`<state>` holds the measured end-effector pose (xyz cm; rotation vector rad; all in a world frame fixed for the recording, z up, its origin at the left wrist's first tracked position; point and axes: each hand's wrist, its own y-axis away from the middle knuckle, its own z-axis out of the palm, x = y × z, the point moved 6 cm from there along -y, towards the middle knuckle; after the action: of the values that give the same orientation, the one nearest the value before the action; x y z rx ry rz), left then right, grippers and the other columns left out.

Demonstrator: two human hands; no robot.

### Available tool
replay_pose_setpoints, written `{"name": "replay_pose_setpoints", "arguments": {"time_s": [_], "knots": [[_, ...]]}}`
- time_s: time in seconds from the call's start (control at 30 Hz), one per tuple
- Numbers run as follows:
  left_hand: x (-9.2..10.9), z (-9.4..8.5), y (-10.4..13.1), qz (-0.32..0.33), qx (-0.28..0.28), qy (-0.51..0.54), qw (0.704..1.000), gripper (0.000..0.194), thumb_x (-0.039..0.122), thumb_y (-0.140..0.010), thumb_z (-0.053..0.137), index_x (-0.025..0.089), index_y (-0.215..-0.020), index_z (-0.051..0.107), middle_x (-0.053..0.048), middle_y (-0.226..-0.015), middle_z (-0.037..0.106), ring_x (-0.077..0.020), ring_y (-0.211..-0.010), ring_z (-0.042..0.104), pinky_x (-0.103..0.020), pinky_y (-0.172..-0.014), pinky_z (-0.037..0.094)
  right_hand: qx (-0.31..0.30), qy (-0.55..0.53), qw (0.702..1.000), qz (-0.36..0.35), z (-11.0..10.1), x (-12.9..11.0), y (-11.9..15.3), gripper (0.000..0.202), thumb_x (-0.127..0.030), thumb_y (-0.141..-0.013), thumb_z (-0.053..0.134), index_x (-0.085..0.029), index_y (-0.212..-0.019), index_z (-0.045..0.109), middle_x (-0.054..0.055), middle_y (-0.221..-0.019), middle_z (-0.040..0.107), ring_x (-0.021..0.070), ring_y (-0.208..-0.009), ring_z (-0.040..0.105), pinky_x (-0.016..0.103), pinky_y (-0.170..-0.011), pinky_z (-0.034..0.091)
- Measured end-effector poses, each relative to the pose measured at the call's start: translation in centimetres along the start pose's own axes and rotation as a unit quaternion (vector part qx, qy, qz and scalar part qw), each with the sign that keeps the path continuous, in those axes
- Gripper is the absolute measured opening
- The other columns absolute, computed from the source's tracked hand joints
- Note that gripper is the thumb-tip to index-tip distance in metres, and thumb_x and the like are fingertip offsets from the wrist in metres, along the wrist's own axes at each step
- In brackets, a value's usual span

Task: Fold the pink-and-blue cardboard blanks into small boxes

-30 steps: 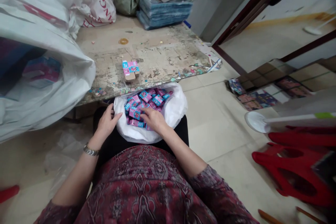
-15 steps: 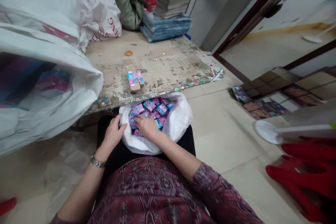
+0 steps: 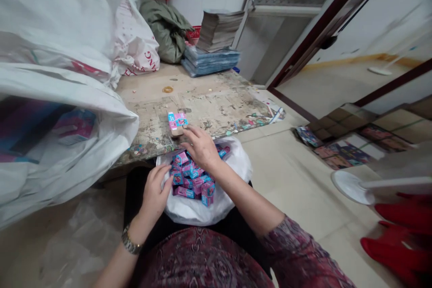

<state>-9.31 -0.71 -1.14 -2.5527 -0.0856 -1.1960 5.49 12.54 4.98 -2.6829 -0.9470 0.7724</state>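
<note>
A white plastic bag [image 3: 238, 162], full of small pink-and-blue boxes [image 3: 187, 192], rests open on my lap. My left hand [image 3: 155, 193] lies at the bag's left rim, its fingers stretched toward the boxes and thumb apart. Above the far side of the bag, my right hand [image 3: 201, 149] reaches forward with thumb and fingers apart and nothing visible in it. Its fingertips come close to a larger pink-and-blue carton [image 3: 177, 120] lying near the table's front edge, brown end flaps toward me. Whether they touch it I cannot tell.
The worn, paint-stained table [image 3: 216, 108] lies ahead. A large white sack [image 3: 111, 121] holding pink-and-blue packages crowds the left. Behind are a green sack [image 3: 167, 31], blue wrapped bundles [image 3: 209, 63] and a paper stack [image 3: 219, 31]. Red stools [image 3: 401, 243] and cartons [image 3: 351, 144] stand right.
My right hand has lifted out of the boxes in the bag and moved forward toward the carton on the table. My left hand stays at the bag's left rim. The view has tipped upward.
</note>
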Motion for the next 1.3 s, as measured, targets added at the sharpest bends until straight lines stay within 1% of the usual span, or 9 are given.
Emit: {"name": "replay_pose_setpoints", "arguments": {"time_s": [0.17, 0.3, 0.4, 0.6, 0.9, 1.03, 1.17, 1.23, 1.3], "knots": [[1.7, 1.9, 1.0, 0.017, -0.034, 0.058, 0.998, 0.028, 0.029, -0.095, 0.054, 0.023, -0.116, 0.071, -0.012, -0.122, 0.07, -0.0257, -0.118, 0.063, -0.045, -0.106, 0.049, -0.061, 0.048, 0.997, -0.008, 0.8, 0.4, -3.8, 0.079, -0.037, -0.086, 0.075, -0.012, -0.152, 0.041, 0.022, -0.162, 0.034, 0.0377, -0.151, 0.029, 0.055, -0.121, 0.027], [2.1, 3.1, 1.7, 0.026, -0.065, 0.082, 0.994, 0.027, 0.028, -0.094, 0.055, 0.022, -0.114, 0.072, -0.013, -0.118, 0.071, -0.0259, -0.114, 0.065, -0.045, -0.103, 0.051, -0.123, 0.079, 0.989, -0.02, 1.9, 0.8, -6.3, 0.091, -0.042, -0.081, 0.079, -0.009, -0.154, 0.036, 0.023, -0.164, 0.03, 0.0398, -0.153, 0.023, 0.058, -0.122, 0.025], [2.2, 3.6, 2.1, 0.023, -0.078, 0.094, 0.992, 0.026, 0.027, -0.094, 0.054, 0.022, -0.112, 0.073, -0.013, -0.116, 0.073, -0.0259, -0.112, 0.067, -0.045, -0.101, 0.053, -0.155, 0.09, 0.983, -0.031, 2.5, 1.0, -7.3, 0.086, -0.045, -0.083, 0.077, -0.009, -0.152, 0.04, 0.024, -0.16, 0.037, 0.0379, -0.151, 0.03, 0.059, -0.12, 0.029], [2.2, 4.0, 2.0, 0.021, -0.097, 0.105, 0.989, 0.027, 0.026, -0.093, 0.054, 0.022, -0.111, 0.073, -0.013, -0.114, 0.074, -0.0265, -0.11, 0.068, -0.046, -0.099, 0.054, -0.168, 0.111, 0.978, -0.062, 2.2, 0.9, -7.5, 0.058, -0.05, -0.087, 0.073, -0.014, -0.132, 0.061, 0.018, -0.14, 0.061, 0.0337, -0.134, 0.054, 0.053, -0.116, 0.035], [2.0, 4.5, 1.9, 0.01, -0.11, 0.112, 0.988, 0.027, 0.025, -0.093, 0.054, 0.02, -0.111, 0.073, -0.014, -0.112, 0.074, -0.0269, -0.109, 0.068, -0.047, -0.099, 0.054, -0.175, 0.132, 0.973, -0.077, 1.2, 0.9, -7.8, 0.048, -0.057, -0.094, 0.059, -0.017, -0.119, 0.07, 0.014, -0.119, 0.074, 0.0285, -0.111, 0.068, 0.036, -0.1, 0.043], [1.8, 4.5, 1.8, 0.004, -0.116, 0.11, 0.987, 0.027, 0.025, -0.093, 0.054, 0.02, -0.111, 0.073, -0.014, -0.113, 0.074, -0.0269, -0.11, 0.068, -0.047, -0.1, 0.054, -0.167, 0.108, 0.976, -0.086, 1.2, 0.8, -7.6, 0.044, -0.054, -0.098, 0.054, -0.018, -0.114, 0.072, 0.013, -0.117, 0.075, 0.0273, -0.11, 0.069, 0.033, -0.095, 0.046], [1.7, 4.4, 1.7, 0.008, -0.112, 0.107, 0.988, 0.027, 0.025, -0.092, 0.056, 0.021, -0.111, 0.074, -0.013, -0.112, 0.074, -0.0263, -0.109, 0.069, -0.045, -0.099, 0.055, -0.146, 0.061, 0.984, -0.082, 1.3, 1.3, -7.7, 0.039, -0.048, -0.1, 0.053, -0.02, -0.121, 0.071, 0.011, -0.129, 0.071, 0.0248, -0.123, 0.064, 0.032, -0.103, 0.044], [1.7, 4.4, 1.7, 0.009, -0.113, 0.105, 0.988, 0.027, 0.025, -0.092, 0.056, 0.021, -0.111, 0.074, -0.013, -0.112, 0.074, -0.0261, -0.108, 0.069, -0.044, -0.098, 0.056, -0.123, 0.056, 0.987, -0.081, 1.2, 1.7, -7.8, 0.049, -0.049, -0.096, 0.06, -0.018, -0.134, 0.063, 0.014, -0.143, 0.061, 0.0272, -0.137, 0.053, 0.037, -0.111, 0.04], [1.7, 4.5, 1.7, 0.006, -0.116, 0.106, 0.988, 0.027, 0.026, -0.092, 0.056, 0.021, -0.111, 0.074, -0.013, -0.112, 0.075, -0.0259, -0.108, 0.069, -0.044, -0.097, 0.056, -0.117, 0.066, 0.988, -0.07, 1.3, 1.9, -7.8, 0.069, -0.054, -0.09, 0.066, -0.015, -0.145, 0.052, 0.018, -0.155, 0.048, 0.0318, -0.147, 0.04, 0.047, -0.117, 0.035]]}}
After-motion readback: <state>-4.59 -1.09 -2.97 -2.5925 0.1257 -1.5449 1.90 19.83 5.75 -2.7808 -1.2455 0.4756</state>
